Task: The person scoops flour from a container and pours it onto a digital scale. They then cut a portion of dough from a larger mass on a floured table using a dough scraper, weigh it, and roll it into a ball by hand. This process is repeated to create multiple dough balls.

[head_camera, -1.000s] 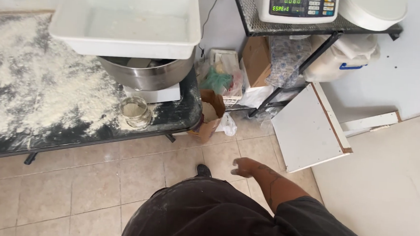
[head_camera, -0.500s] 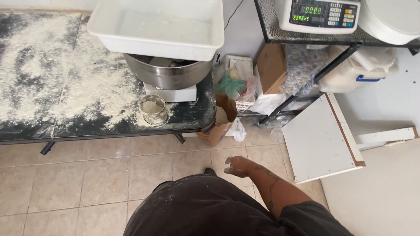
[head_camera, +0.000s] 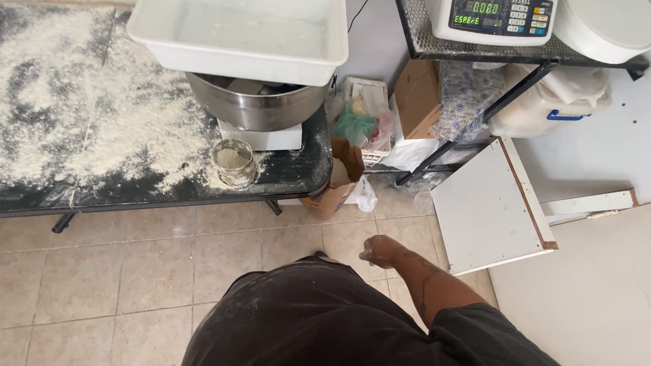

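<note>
Right hand (head_camera: 380, 250) hangs loosely curled and holding nothing above the tiled floor (head_camera: 113, 268). To the left a floury table (head_camera: 61, 132) carries a glass jar (head_camera: 234, 163), metal bowl (head_camera: 255, 105) and white tub (head_camera: 237, 26); a paper bag (head_camera: 337, 180) stands nearest, then a white board (head_camera: 487, 206).

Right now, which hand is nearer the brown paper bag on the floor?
Right. The right hand hangs empty over the tiles, just below and right of the paper bag, not touching it. The left hand is out of view.
</note>
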